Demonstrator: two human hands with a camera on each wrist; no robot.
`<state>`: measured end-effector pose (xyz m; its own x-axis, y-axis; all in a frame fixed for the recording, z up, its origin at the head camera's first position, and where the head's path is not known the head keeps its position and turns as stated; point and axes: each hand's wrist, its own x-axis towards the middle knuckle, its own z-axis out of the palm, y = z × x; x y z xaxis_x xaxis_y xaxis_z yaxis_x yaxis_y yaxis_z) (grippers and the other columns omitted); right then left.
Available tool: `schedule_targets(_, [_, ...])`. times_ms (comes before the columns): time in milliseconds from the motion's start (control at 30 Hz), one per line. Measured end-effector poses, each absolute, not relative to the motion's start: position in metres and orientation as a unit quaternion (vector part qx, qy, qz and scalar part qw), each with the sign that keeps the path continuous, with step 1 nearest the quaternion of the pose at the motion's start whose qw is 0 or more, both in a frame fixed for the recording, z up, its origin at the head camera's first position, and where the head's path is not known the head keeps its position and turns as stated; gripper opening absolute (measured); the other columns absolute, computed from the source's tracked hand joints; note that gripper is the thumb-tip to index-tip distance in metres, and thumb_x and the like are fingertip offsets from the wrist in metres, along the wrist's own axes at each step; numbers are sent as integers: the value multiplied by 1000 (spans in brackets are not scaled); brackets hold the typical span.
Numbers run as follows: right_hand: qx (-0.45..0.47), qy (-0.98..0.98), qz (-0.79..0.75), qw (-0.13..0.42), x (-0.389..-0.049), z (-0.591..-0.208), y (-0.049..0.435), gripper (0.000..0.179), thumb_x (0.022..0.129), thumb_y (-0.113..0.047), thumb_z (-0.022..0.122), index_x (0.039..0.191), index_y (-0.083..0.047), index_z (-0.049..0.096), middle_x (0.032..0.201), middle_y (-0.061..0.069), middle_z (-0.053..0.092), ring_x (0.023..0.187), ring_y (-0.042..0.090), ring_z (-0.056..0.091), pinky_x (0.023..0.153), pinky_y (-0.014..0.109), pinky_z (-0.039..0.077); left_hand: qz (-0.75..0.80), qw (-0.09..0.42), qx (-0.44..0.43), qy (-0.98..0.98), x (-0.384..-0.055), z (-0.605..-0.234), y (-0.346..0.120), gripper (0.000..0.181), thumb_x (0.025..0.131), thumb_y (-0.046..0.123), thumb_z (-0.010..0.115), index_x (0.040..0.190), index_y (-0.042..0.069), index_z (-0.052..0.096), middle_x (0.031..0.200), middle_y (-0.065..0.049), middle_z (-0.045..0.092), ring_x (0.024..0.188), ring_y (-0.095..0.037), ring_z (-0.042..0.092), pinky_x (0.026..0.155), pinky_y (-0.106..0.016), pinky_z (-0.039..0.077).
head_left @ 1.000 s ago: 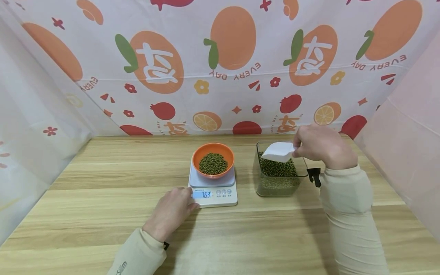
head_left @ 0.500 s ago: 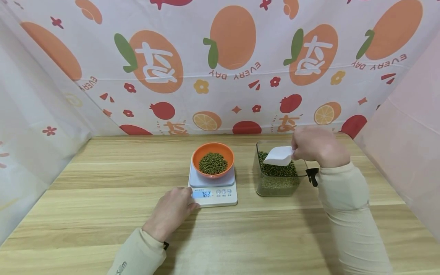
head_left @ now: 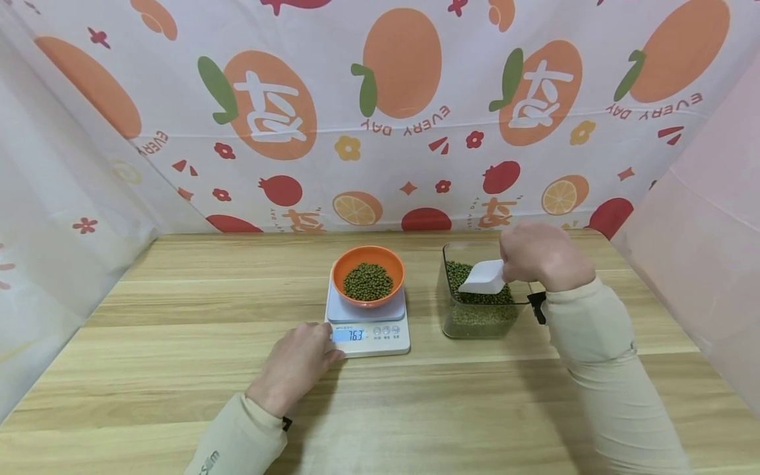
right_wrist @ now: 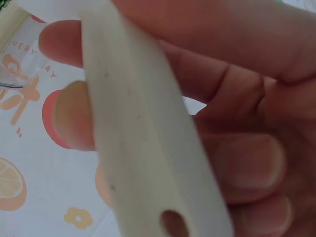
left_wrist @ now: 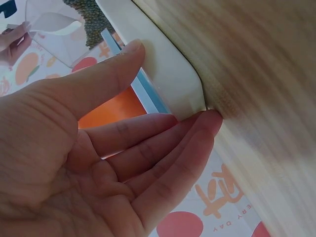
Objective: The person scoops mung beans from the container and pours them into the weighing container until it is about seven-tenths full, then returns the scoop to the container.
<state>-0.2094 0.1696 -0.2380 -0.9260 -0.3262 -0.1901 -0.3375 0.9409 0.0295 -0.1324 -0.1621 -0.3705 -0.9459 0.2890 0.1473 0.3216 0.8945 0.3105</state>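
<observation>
My left hand [head_left: 295, 366] holds the front left corner of a white kitchen scale [head_left: 388, 344], which reads 76.3. In the left wrist view, the thumb [left_wrist: 133, 53] and the fingers [left_wrist: 168, 163] bracket that corner. An orange bowl [head_left: 394, 258] of green mung beans [head_left: 368, 282] stands on the scale's platform. My right hand [head_left: 543, 254] grips the handle of a white scoop [head_left: 483, 278]. The scoop's lip points down and left, overlapping the beans in a clear square container [head_left: 475, 330]. Close up in the right wrist view, the fingers wrap the scoop's handle [right_wrist: 148, 138].
The container, part full of mung beans, stands right of the scale on a wooden table [head_left: 380, 409]. A fruit-print curtain [head_left: 332, 158] hangs along the table's back edge, with pale curtains at both sides. A black clip-like piece [head_left: 537, 307] shows by the right cuff.
My right hand has moved left and slightly down, lowering and tilting the scoop toward the beans in the container. The left hand, the bowl and the 76.3 reading stay the same.
</observation>
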Motion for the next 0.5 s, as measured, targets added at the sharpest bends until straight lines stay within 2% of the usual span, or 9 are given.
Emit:
schedule_targets(267, [-163, 979, 37, 116, -209, -237, 168, 16, 81, -5, 70, 69, -11, 60, 66, 1, 49, 61, 16, 41, 52, 32, 36, -167, 53, -159, -972, -132, -370, -162, 24, 78, 10, 88, 85, -2, 69, 69, -6, 61, 57, -14, 47, 49, -33, 44])
schedule_targets(500, [-154, 977, 39, 140, -210, -236, 166, 15, 81, -3, 71, 71, -9, 62, 64, 1, 48, 60, 16, 40, 52, 30, 34, -164, 55, -158, -972, -133, -371, -162, 25, 77, 11, 88, 87, -3, 70, 72, -8, 63, 58, -14, 49, 50, -33, 47])
